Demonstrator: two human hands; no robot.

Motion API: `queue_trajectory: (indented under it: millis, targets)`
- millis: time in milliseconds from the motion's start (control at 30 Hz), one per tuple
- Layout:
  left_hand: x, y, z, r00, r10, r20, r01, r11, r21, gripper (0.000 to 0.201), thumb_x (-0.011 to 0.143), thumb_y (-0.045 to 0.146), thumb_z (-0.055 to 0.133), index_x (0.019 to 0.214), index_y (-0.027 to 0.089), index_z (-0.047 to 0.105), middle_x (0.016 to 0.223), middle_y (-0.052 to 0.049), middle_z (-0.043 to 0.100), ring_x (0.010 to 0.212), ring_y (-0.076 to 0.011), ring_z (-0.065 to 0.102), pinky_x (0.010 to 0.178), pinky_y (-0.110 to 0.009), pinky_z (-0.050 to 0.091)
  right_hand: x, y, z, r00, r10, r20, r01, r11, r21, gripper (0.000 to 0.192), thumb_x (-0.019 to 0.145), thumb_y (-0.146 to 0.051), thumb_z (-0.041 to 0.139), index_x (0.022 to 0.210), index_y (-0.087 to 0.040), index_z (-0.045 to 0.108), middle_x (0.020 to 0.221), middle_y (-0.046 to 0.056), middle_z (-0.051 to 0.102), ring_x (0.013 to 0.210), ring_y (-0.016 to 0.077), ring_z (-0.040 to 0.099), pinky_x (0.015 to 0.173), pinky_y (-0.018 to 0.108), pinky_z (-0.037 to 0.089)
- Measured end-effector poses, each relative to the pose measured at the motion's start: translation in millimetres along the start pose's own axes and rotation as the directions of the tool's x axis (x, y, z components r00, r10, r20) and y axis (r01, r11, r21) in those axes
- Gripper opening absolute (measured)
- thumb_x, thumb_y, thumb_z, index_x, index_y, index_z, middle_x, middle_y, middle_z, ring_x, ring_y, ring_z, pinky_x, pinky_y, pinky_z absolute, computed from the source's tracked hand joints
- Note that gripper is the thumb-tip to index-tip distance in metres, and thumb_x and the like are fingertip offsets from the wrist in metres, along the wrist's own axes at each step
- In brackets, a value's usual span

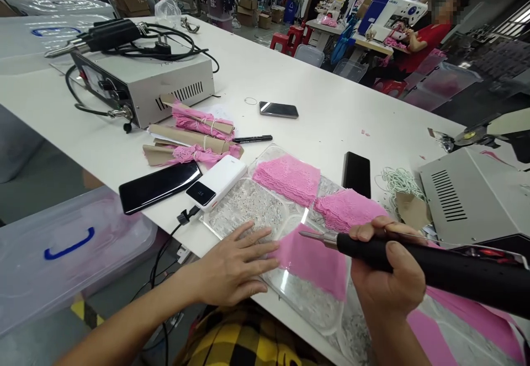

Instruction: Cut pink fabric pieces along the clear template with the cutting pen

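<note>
My left hand [234, 264] lies flat, fingers spread, on a clear plate [265, 203] at the table's near edge, its fingertips touching a pink lace strip [312, 261] laid over it. My right hand [387, 275] grips a black handheld tool [434, 269]. The tool's metal tip [317, 236] points left just above the pink lace strip. Two stacks of pink lace pieces [287, 178] [348, 208] rest farther back on the plate.
A white power bank [217, 183], a black phone [159, 185] and a black box [356, 174] lie near the plate. Behind are lace bundles [199, 137], a pen [252, 139], another phone [279, 110] and a grey control box [144, 81]. A second grey box [467, 195] stands right. A person sews far back.
</note>
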State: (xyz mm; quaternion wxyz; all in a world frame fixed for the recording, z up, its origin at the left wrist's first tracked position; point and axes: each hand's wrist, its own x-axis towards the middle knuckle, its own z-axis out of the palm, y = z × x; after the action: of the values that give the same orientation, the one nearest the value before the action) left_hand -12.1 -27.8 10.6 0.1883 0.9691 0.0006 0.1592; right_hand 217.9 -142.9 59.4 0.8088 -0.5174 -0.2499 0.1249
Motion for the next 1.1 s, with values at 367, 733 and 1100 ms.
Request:
queue_trajectory:
  millis: [367, 733, 1100]
  targets:
    - [1.4, 0.3, 2.1, 1.0, -0.002, 0.001, 0.002, 1.0, -0.03, 0.044, 0.096, 0.044, 0.055, 0.135, 0.024, 0.057, 0.146, -0.005, 0.053, 0.145, -0.0293, 0.034, 0.123, -0.05, 0.018, -2.6, 6.5, 4.2, 1.0, -0.015, 0.01, 0.015, 1.0, -0.026, 0.012, 0.064, -0.024, 0.062, 0.074, -0.02, 0.057, 0.081, -0.002, 0.053, 0.059, 0.0098, 0.053, 0.06, 0.031, 0.05]
    - [-0.8, -0.9, 2.6, 1.0, 0.006, -0.001, -0.006, 1.0, -0.031, 0.047, 0.095, 0.044, 0.057, 0.137, 0.024, 0.056, 0.144, -0.006, 0.055, 0.145, -0.0287, 0.035, 0.122, -0.049, 0.02, -2.2, 7.0, 3.9, 1.0, -0.002, 0.023, 0.003, 0.999, -0.037, 0.01, 0.064, -0.022, 0.06, 0.072, -0.02, 0.054, 0.079, -0.002, 0.051, 0.059, 0.0103, 0.053, 0.062, 0.033, 0.05]
    - [-5.7, -1.0, 4.8, 0.995, 0.047, -0.091, -0.051, 0.998, -0.041, 0.04, 0.098, 0.039, 0.051, 0.131, 0.019, 0.059, 0.137, -0.007, 0.061, 0.144, -0.0268, 0.036, 0.12, -0.044, 0.028, -11.0, 6.5, 6.8, 0.998, 0.018, 0.059, -0.017, 1.0, -0.01, 0.01, 0.064, -0.022, 0.058, 0.073, -0.02, 0.056, 0.078, -0.002, 0.052, 0.059, 0.01, 0.052, 0.059, 0.032, 0.05]
